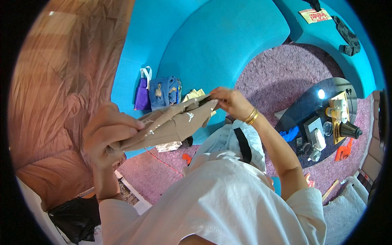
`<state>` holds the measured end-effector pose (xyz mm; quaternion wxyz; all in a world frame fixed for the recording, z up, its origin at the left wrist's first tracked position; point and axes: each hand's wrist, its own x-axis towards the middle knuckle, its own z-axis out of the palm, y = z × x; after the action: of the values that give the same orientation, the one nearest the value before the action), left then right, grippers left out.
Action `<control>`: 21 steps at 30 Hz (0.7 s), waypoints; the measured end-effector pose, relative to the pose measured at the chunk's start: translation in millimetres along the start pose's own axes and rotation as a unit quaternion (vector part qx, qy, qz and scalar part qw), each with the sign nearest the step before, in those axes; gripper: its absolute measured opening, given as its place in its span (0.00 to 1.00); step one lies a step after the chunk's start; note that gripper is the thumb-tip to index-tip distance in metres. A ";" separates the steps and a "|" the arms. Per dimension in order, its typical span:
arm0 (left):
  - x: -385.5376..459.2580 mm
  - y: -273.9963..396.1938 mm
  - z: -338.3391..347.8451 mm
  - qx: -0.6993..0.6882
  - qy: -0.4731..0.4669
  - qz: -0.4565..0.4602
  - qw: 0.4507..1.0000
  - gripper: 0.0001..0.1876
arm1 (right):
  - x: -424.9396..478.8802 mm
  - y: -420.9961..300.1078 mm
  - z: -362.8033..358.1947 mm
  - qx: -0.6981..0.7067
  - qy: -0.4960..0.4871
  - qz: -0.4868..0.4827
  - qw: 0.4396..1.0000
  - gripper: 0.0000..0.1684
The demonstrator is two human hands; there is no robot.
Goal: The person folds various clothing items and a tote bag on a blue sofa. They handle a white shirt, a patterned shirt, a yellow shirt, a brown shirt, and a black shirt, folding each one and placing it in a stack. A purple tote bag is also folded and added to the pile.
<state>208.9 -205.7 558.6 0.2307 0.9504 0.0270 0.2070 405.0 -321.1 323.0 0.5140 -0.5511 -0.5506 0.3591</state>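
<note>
A brown cloth garment (171,124) with small white markings is stretched between my two hands, above the edge of a turquoise sofa. My left hand (111,131) grips its near left end between thumb and fingers. At the far right end, my right hand (229,101) pinches the fabric's edge; this hand is slightly blurred, and gold bangles circle its wrist. The cloth sags in folds, so its full shape is hidden. Behind it on the sofa sit a folded blue garment (162,92) with a bear figure and a purple bag (142,95) with a white handle.
The turquoise sofa (220,39) curves around a pink shaggy rug (260,73). To the right stands a dark oval glass table (294,119) bearing a tissue box (314,130), a remote control (299,147) and a tray with bottles. A brown curtain (61,107) hangs at left, above a black plastic bag (76,217).
</note>
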 end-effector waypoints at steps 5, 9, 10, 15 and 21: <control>-25.6 -14.9 -12.4 0.045 0.083 -0.173 0.980 0.07 | 1.0 -4.6 -51.0 0.105 0.155 0.051 0.981 0.08; -46.4 -42.3 1.7 0.062 0.099 -0.272 0.955 0.10 | -3.8 -35.1 -85.6 0.041 0.180 0.019 0.983 0.06; -45.1 -36.0 7.1 0.027 0.109 -0.322 0.940 0.09 | -4.2 -47.1 -95.9 0.060 0.176 0.034 0.982 0.06; -62.0 -57.6 34.4 -0.006 0.093 -0.297 0.950 0.09 | 2.7 -44.3 -119.3 -0.068 0.146 0.015 0.987 0.06; -55.7 -40.6 -22.7 -0.316 -0.004 -0.320 0.893 0.11 | 12.4 -98.1 -146.2 0.021 0.125 0.002 0.992 0.15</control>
<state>150.7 -167.9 537.4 0.5726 0.7681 0.2623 0.1154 524.0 -347.3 450.7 0.5895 -0.5818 -0.4729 0.3005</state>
